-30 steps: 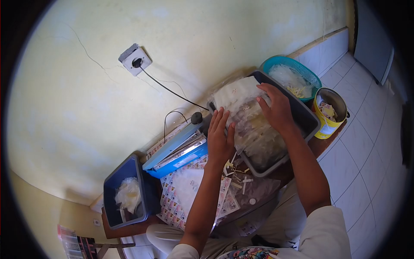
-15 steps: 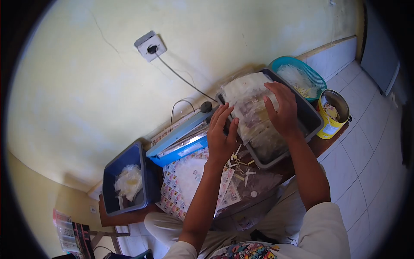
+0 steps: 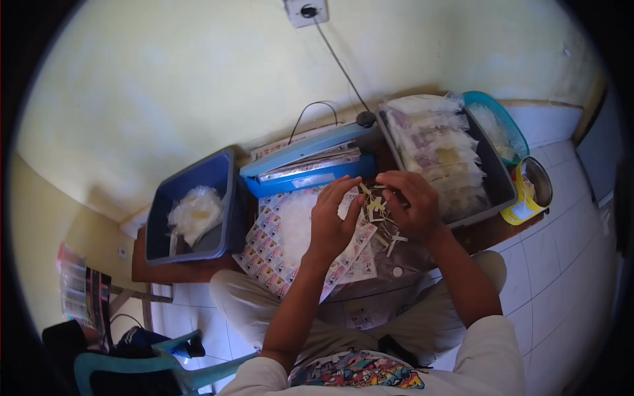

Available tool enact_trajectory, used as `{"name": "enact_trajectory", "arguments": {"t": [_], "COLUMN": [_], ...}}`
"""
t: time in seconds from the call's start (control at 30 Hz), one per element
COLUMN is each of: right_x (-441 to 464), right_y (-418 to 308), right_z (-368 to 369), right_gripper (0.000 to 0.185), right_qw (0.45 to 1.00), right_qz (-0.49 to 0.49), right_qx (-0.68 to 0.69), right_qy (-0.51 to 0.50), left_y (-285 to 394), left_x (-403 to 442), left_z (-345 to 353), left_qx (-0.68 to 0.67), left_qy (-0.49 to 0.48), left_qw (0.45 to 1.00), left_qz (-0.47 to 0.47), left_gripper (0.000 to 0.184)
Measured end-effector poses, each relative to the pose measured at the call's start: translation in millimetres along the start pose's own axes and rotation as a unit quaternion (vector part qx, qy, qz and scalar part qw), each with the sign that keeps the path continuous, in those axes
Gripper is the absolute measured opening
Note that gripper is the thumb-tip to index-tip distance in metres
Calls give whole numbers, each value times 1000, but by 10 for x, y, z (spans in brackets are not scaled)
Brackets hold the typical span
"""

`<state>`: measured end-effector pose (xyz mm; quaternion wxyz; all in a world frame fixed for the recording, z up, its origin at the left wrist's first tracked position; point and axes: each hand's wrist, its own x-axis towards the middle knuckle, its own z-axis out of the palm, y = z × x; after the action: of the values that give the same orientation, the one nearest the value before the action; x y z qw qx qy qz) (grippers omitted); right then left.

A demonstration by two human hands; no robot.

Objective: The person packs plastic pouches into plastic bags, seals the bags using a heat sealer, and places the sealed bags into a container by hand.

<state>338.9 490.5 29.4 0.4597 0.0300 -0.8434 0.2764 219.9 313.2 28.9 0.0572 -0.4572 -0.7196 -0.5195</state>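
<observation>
My left hand point(image 3: 335, 214) hovers above the printed sheets point(image 3: 262, 254) and a pile of clear plastic bags point(image 3: 297, 228), its fingers stretched and thumb apart. Opposite it, my right hand point(image 3: 416, 206) has loosely curved fingers, with a gap between them and the thumb. I see nothing held in either hand. Between and below them lie several small pale yellow strips point(image 3: 376, 210). Behind my left hand stands a blue bag sealer point(image 3: 310, 178), its long arm raised. Filled plastic bags point(image 3: 444, 153) rest in rows in a grey tub point(image 3: 496, 210), beyond my right hand.
A dark blue tub point(image 3: 228, 245) with a plastic bundle point(image 3: 197, 214) stands at left. At right are a green basket point(image 3: 518, 135) and a yellow tin point(image 3: 522, 210). The sealer's cord point(image 3: 337, 56) runs to a wall socket. A green chair point(image 3: 112, 363) is lower left.
Both hands have left the bags in the grey tub; the right has come down and left, over the strips. The bags now lie in neat overlapping rows. The view has turned right.
</observation>
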Motion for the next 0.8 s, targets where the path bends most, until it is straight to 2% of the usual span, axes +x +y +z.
{"name": "enact_trajectory", "arguments": {"t": [0.1,0.23,0.4,0.8], "right_x": [-131,-237,-376,-485], "right_y": [-20,-94,-259,-390], "right_z": [230,402,639,949], "right_gripper": [22,20,18,21], "right_qw": [999,998,990,982], "right_qz": [24,4,46,38], "right_qx": [34,22,76,44], "right_qy": [-25,-65,-113,-179], "left_y": [-126,-241,-429,-697], "left_x": [-157,-330,-582,-920], "left_z": [-236,-522,-733,-711], "left_qx": [29,59,80,30], "left_qy": [-1,5,-2,33], "left_qw": [1000,998,996,995], "left_qz": [-13,-18,-48,-87], "left_gripper": [31,29,28,25]}}
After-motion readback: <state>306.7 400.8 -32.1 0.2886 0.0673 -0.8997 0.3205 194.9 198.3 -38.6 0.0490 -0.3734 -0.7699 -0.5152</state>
